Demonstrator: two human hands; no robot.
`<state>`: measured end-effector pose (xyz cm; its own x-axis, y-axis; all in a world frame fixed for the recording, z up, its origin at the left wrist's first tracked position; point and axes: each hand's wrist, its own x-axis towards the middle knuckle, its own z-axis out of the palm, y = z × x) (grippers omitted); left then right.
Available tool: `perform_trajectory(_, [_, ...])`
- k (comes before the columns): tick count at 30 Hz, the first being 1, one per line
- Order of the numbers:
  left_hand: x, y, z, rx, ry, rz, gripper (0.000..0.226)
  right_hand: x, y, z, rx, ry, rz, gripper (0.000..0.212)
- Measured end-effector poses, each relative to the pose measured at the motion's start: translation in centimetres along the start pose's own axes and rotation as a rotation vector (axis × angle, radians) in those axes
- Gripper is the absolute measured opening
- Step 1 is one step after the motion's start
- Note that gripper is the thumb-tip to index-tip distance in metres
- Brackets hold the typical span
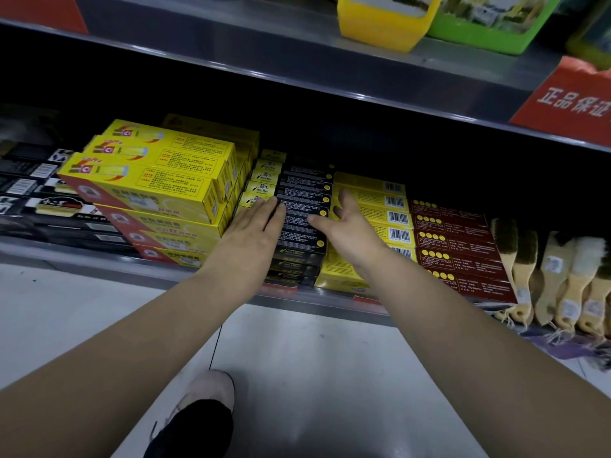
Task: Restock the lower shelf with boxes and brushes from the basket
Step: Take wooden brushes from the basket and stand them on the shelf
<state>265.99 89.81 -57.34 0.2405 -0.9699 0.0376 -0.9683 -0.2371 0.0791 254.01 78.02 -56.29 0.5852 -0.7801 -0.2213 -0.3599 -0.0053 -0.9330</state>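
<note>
Boxes [302, 226], black, are lying between the grips: left grip [254, 226] is pressing flat, fingers together, on their left side; right grip [352, 226] is touching them, fingers spread.

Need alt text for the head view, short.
Both hands reach into the lower shelf: the left hand lies flat along the left edge of a row of black boxes, the right hand, fingers spread, rests where they meet yellow barcode boxes. Larger yellow boxes stack at left; red boxes and wooden brushes sit at right.
</note>
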Motion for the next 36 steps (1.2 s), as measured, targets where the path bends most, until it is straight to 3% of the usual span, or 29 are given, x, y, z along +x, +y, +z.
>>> perform_trajectory(5, [-0.2,0.2,-0.4,-0.022,0.013,0.024,0.088,-0.2,-0.3,0.3,-0.034,-0.033,0.003,0.057])
perform_trajectory(8, [-1.1,0.3,-2.3,-0.12,0.048,0.144,0.086,-1.1,-1.8,0.1,-0.074,0.006,-0.029,0.054])
perform_trajectory(12, [-3.4,-0.7,-7.4,-0.369,0.122,0.248,0.063,-3.1,-4.7,0.8,-0.244,-0.039,-0.094,0.063])
perform_trajectory(16, [-6.6,-4.0,-11.7,-0.466,0.223,0.205,0.042,-5.3,-7.6,3.0,-0.332,-0.145,-0.097,0.071])
perform_trajectory(23, [-7.2,-13.3,-12.1,-0.828,0.366,-0.29,0.028,-6.5,-10.0,7.8,-0.187,-0.173,-0.08,0.066])
perform_trajectory(27, [-4.5,-16.7,-10.0,-1.27,0.13,-0.633,0.049,-5.5,-10.2,10.1,-0.076,-0.126,0.026,0.072])
perform_trajectory(30, [-2.9,-17.8,-8.3,-1.514,0.105,-0.66,0.052,-4.7,-10.3,11.3,-0.027,-0.061,0.065,0.069])
perform_trajectory(36, [-2.1,-17.2,-6.8,-1.642,0.042,-0.664,0.047,-4.4,-9.6,12.9,0.019,0.017,0.083,0.059])
